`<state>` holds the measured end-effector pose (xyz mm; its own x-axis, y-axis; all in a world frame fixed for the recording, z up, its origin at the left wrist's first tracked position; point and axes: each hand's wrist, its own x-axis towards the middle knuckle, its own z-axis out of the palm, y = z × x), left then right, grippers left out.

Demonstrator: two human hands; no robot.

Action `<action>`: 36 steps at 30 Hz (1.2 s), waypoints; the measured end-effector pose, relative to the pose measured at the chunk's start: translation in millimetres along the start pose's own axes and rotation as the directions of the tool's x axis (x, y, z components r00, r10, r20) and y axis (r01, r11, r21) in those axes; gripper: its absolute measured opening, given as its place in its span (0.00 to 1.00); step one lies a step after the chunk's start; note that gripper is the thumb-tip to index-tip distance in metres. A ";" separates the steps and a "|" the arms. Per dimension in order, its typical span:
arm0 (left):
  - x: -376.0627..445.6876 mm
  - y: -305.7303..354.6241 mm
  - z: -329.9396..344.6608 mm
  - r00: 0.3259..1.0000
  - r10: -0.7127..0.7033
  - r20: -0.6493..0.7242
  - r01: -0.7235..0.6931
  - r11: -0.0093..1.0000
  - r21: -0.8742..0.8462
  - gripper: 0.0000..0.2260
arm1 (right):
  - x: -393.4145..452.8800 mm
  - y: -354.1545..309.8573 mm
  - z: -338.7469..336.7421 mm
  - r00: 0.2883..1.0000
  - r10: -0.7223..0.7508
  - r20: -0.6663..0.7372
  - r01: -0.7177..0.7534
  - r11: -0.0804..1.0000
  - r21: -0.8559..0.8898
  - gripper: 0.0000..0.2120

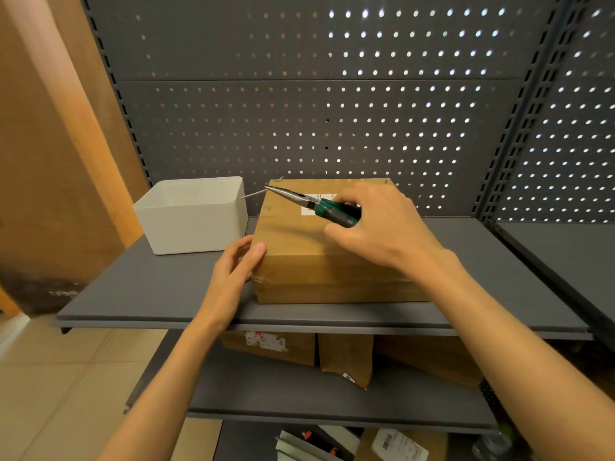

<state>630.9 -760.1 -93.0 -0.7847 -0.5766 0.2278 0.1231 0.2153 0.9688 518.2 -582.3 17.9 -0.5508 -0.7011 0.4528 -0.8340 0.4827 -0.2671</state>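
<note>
At centre frame, right hand (382, 224) grips pliers (312, 205) pointing upper left at the nail (253, 194) (left hand (229, 274) rests open against box (299, 251)).

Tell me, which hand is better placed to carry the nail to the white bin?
Probably right. The right hand grips the pliers, whose tips pinch the nail near the bin; the left hand only rests on the box.

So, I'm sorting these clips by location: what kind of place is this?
Probably a stockroom or shop back room: grey metal shelving with a perforated back panel, a taped cardboard box, and more brown parcels below.
</note>
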 end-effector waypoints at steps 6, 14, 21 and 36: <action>-0.1 4.0 -8.7 0.998 0.066 -0.020 -0.062 0.984 0.165 0.37 | 23.7 -19.6 7.3 1.000 -0.004 -0.009 0.004 0.999 -0.042 0.11; 5.6 22.0 -41.4 0.967 0.228 -0.114 -0.133 0.832 0.539 0.16 | 59.2 -46.4 32.7 0.999 0.028 -0.041 -0.030 0.998 -0.059 0.11; 10.2 22.3 -68.6 0.964 0.219 -0.149 -0.064 0.739 0.671 0.17 | 83.1 -63.4 57.3 0.999 0.032 0.014 -0.030 0.994 -0.109 0.13; 16.6 19.7 -74.3 0.980 0.173 -0.099 -0.051 0.697 0.715 0.10 | 95.5 -62.9 72.1 0.999 0.015 0.031 -0.008 0.979 -0.206 0.19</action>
<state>665.4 -824.0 -62.8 -0.6873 -0.6060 0.4005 -0.3091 0.7430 0.5937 515.8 -717.5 16.6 -0.5639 -0.7097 0.4223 -0.8051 0.5862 -0.0901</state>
